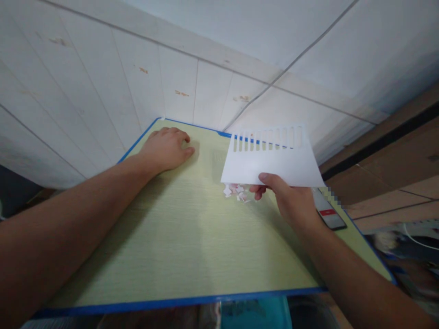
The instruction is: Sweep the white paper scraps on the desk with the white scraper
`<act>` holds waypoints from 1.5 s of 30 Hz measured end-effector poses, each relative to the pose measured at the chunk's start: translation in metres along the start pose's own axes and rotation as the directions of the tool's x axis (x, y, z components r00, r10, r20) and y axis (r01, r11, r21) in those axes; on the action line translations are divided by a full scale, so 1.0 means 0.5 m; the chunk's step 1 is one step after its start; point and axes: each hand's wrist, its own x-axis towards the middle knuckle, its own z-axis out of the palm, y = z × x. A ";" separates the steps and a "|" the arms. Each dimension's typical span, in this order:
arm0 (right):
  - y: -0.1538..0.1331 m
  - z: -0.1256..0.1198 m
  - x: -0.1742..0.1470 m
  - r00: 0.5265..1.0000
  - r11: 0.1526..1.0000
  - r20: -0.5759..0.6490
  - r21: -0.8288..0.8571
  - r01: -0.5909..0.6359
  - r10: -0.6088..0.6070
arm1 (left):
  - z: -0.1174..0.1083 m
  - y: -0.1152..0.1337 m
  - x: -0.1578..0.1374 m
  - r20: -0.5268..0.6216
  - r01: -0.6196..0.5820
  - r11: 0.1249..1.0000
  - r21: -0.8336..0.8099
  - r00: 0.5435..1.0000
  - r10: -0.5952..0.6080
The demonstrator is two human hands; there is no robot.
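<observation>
My right hand (291, 196) pinches the near edge of a white sheet of paper (240, 167), thumb on top and fingers underneath. A row of narrow slots is cut along the sheet's far side, and the table and wall show through them. Small paper scraps (236, 191), white and pinkish, lie on the table just under the near edge of the sheet, partly hidden by it. At the far left of the table rests my left hand (168, 148), palm down with its fingers loosely bent and the thumb apart. Nothing shows in it.
The pale yellow-green table (164, 246) has a blue edge and stands against a white wall (212, 91). A phone (332, 219) lies at its right, partly behind my right hand. A grey cable (291, 66) runs down the wall. Below the front edge is a teal container (257, 315).
</observation>
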 end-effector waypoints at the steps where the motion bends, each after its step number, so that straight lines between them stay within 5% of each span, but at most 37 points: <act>1: -0.001 0.000 0.002 0.999 1.000 0.045 -0.015 -0.017 0.018 | 0.000 0.000 0.000 0.001 0.000 1.000 -0.002 1.000 0.000; 4: -0.004 0.005 0.002 0.984 0.998 0.167 -0.032 -0.055 0.060 | 0.001 0.000 0.000 -0.001 -0.001 1.000 -0.005 1.000 0.001; 13: 0.004 0.016 -0.004 0.955 0.991 0.272 0.014 -0.131 0.122 | -0.002 0.001 -0.001 0.003 0.002 1.000 0.006 1.000 -0.002; 24: -0.007 0.008 0.000 0.949 0.990 0.292 0.026 -0.135 0.122 | 0.001 0.000 0.001 -0.001 -0.005 1.000 0.009 1.000 0.005; 30: 0.015 -0.005 0.015 0.999 1.000 0.034 -0.021 -0.010 0.011 | 0.001 -0.001 0.001 0.002 -0.010 1.000 -0.001 1.000 0.010; 38: 0.049 -0.007 0.039 0.997 0.999 -0.079 0.034 0.021 -0.018 | 0.005 -0.006 0.002 0.002 -0.019 0.999 0.035 1.000 0.019; 45: 0.061 -0.015 0.067 0.976 0.981 -0.195 0.186 -0.056 0.093 | -0.009 0.014 -0.029 -0.055 -0.006 0.998 0.056 0.998 0.009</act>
